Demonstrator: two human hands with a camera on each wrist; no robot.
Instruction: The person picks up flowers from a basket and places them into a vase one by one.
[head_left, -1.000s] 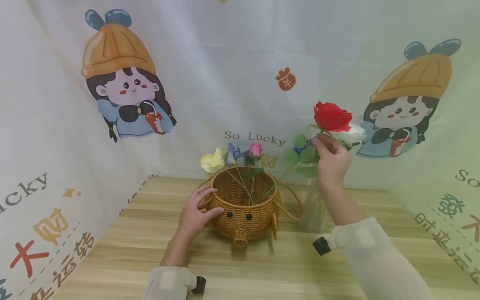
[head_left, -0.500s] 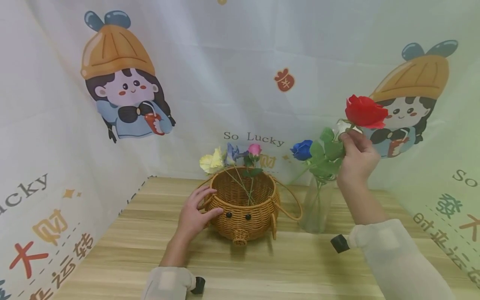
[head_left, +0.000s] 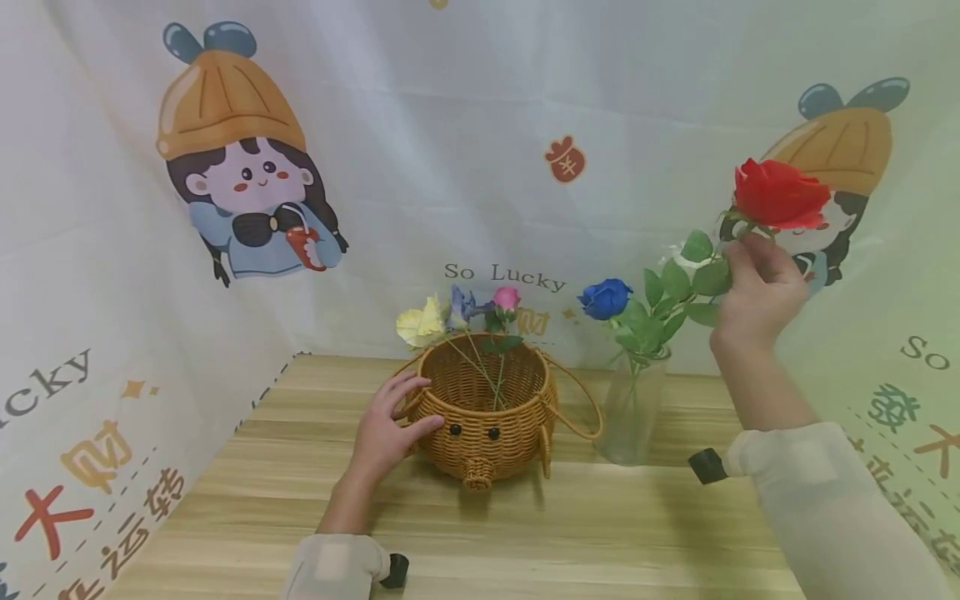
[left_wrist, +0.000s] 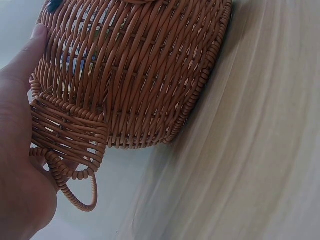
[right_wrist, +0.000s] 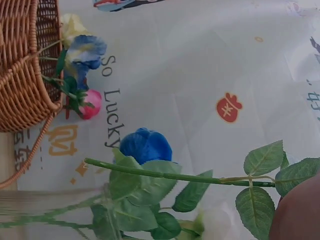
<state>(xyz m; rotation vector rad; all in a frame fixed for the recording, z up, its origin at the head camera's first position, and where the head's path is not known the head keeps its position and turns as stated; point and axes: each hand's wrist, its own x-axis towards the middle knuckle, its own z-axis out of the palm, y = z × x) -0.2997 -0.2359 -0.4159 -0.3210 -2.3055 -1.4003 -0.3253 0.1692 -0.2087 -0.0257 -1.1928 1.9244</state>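
My right hand (head_left: 761,292) pinches a red rose (head_left: 780,196) just under its bloom, held high at the right. In the right wrist view its green stem (right_wrist: 200,178) runs left to a bare end outside the glass vase (right_wrist: 55,212). That vase (head_left: 633,408) stands upright, bearing a blue rose (head_left: 606,298) and a white rose (right_wrist: 220,222). My left hand (head_left: 386,425) grips the left side of a wicker basket (head_left: 480,442) with an animal face, thumb in front. Inside lean a yellow flower (head_left: 422,323), a blue-violet flower (head_left: 461,307) and a pink rose (head_left: 506,298).
The basket's loop handle (head_left: 588,408) hangs toward the vase. A wooden table (head_left: 525,550) lies beneath everything. A printed white cloth (head_left: 450,150) surrounds it at the back and both sides.
My right hand has carried the red rose right and upward, its stem leaving the basket and passing the vase. The blue rose now shows fully. My left hand has stayed on the basket.
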